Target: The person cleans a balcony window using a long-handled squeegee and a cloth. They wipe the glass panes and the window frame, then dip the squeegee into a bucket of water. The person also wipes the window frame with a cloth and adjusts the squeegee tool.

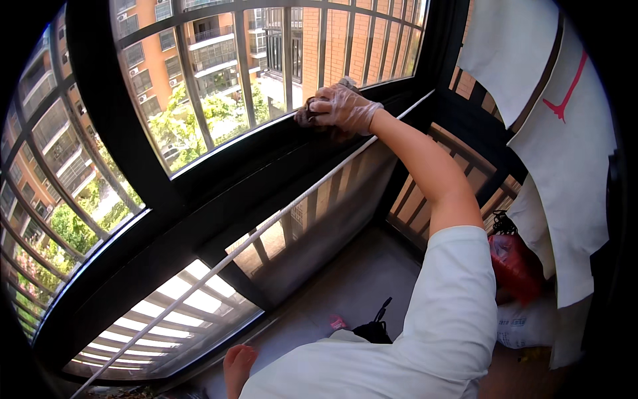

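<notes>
Upper centre: gloved right hand [345,106], grip closed on a dark cloth [307,114], presses it against the window frame [219,166].

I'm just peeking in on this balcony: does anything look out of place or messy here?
Nothing looks broken or spilled. The gloved right hand presses a dark cloth on the window ledge. A red bag and a white sack sit bunched in the corner, with white laundry hanging above.
</notes>
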The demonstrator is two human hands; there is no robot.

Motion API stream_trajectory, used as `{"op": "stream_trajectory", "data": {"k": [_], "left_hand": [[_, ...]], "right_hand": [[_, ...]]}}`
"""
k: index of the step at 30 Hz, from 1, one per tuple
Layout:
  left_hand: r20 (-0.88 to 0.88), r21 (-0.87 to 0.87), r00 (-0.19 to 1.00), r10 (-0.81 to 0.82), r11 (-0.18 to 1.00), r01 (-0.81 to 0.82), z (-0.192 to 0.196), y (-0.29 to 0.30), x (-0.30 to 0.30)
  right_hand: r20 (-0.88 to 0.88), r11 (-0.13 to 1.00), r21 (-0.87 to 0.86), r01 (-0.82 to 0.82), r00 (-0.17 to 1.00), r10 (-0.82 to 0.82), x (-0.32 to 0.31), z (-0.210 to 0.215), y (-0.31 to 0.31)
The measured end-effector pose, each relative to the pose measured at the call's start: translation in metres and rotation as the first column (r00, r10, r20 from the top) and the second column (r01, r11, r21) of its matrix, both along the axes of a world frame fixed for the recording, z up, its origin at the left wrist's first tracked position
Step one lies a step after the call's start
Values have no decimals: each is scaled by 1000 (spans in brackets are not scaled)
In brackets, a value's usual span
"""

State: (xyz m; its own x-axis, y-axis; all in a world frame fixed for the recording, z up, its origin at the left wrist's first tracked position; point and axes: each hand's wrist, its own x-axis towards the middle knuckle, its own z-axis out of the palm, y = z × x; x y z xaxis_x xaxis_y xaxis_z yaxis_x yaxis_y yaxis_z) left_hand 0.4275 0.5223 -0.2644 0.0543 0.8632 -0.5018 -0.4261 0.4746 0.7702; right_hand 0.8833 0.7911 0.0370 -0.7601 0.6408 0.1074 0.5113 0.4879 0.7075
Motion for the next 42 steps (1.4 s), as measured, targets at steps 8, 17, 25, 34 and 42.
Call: {"op": "stream_trajectory", "data": {"k": [8, 17, 25, 34, 42], "left_hand": [[-14, -110, 991, 132, 985, -133, 1, 48, 90], [-107, -177, 992, 72, 980, -90, 41, 75, 187], [-57, -119, 995, -80, 990, 73, 51, 116, 230], [-105, -168, 994, -6, 986, -12, 35, 116, 217], [-1, -152, 998, -59, 987, 58, 31, 129, 238]], "right_hand": [[-70, 995, 94, -22, 997, 29, 221, 3, 35], [-357, 941, 327, -84, 911, 206, 150, 1, 5], [-183, 940, 151, -306, 926, 330, 88, -4, 36], [-367, 999, -47, -10, 930, -8, 130, 21, 5], [-365, 956, 38, -292, 886, 285, 178, -6, 36]]}}
